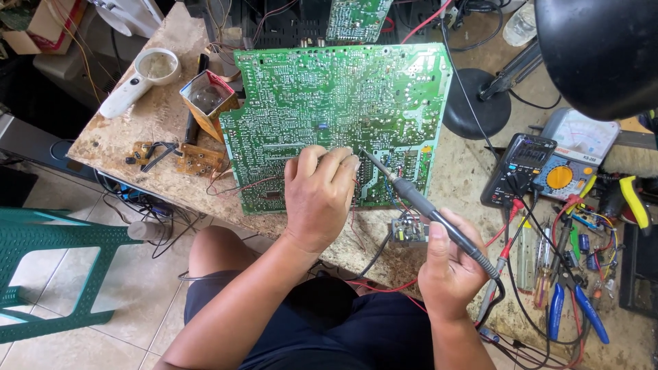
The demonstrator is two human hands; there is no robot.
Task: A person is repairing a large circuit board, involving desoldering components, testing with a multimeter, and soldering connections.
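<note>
Both hands work over the green circuit board (336,116) lying mid-bench: left hand (319,195) rests curled on its near edge, fingers pinched together; right hand (449,270) grips a soldering iron (428,209), tip touching the board just beside them

The circuit board (336,123) is bright green, speckled all over with silver solder dots and thin pale tracks. The soldering iron (439,219) has a black handle and a grey metal tip. The table (473,178) is mottled beige and brown. At the far left, the magnifying glass (140,79) is white, and the small boards (181,157) near it are tan. At the right, the meter (519,168) is black, the second meter (572,154) is grey-blue with a yellow dial, the pliers (572,308) have blue handles, and the wires (507,226) are red and black. The stool (51,274) is dark green, the shorts (329,329) navy.
</note>
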